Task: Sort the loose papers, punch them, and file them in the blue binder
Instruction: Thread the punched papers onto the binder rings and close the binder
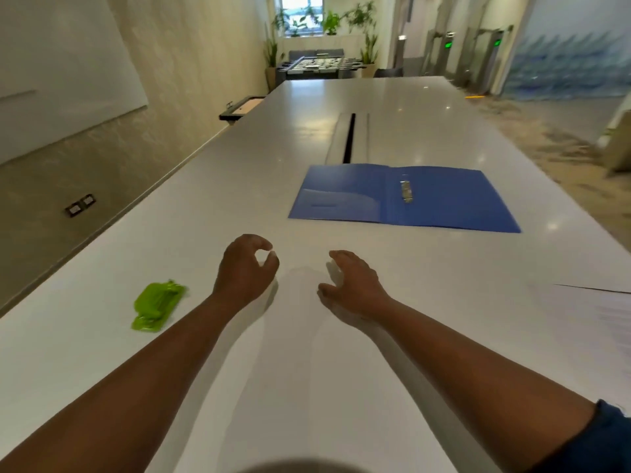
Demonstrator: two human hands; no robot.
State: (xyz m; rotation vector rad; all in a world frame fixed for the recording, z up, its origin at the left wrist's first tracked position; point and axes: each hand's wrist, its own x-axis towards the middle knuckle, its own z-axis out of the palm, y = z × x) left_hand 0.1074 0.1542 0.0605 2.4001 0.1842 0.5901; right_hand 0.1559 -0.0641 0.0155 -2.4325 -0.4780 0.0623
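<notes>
Your left hand [246,268] and right hand [351,285] hovered over the white table [239,199], fingers loosely curled, holding nothing. The green punch [157,304] lay near left, loose papers [594,312] at the right edge. Farther off, the blue binder [406,198] lay open and empty, so seemingly nothing was filed yet.

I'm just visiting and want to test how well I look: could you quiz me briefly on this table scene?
1. True or false: the blue binder lies open on the table.
2. Which lies nearest the left hand? A) the green hole punch B) the loose papers C) the binder's metal rings
3. Fill in: the right hand holds ____.

Key: 1 true; 2 A; 3 nothing.
</notes>
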